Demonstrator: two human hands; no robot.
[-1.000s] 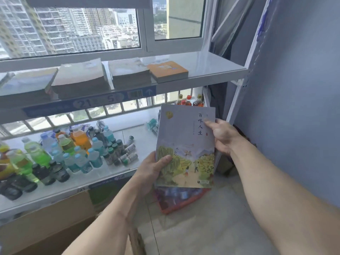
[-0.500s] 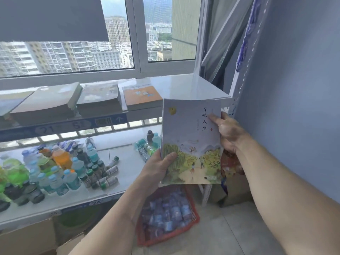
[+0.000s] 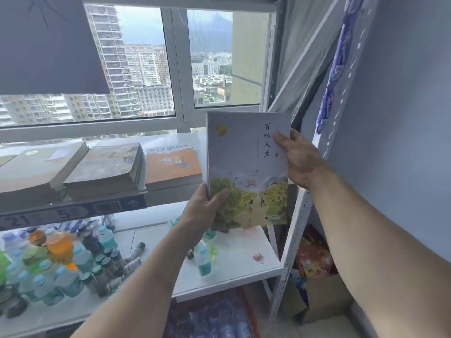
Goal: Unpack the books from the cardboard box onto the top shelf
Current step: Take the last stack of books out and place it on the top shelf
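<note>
Both arms out. My left hand grips the book at its bottom-left corner, right hand clamps its right edge. Book upright, w/ cover facing me, over the top shelf's right end; higher than 1 s ago.

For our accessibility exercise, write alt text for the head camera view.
Two hands, left hand and right hand, hold an illustrated book upright before a top shelf bearing other books.
</note>
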